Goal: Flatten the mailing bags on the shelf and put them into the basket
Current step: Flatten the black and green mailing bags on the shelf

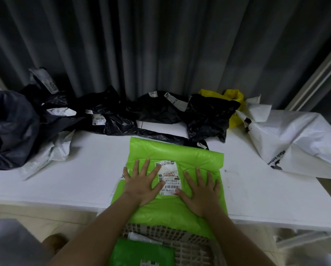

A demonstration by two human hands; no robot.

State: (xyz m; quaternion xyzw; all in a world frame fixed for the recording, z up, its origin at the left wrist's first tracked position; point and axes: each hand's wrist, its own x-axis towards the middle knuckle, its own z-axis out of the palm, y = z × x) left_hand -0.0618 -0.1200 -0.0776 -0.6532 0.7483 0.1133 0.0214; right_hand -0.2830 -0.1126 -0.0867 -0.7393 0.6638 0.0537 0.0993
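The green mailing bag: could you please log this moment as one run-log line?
step: flattening | left hand: flat on green mailing bag | right hand: flat on it | place: shelf | basket: holds another green bag

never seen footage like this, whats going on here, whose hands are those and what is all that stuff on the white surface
There is no machine. A person wears one camera on the head, looking down at their own hands. The left hand and right hand lie flat with fingers spread, pressing a green mailing bag smooth on the white shelf. Nothing is gripped. Behind it lie crumpled black bags, a yellow bag and a white bag. Below the shelf edge sits a basket with another green bag already inside.
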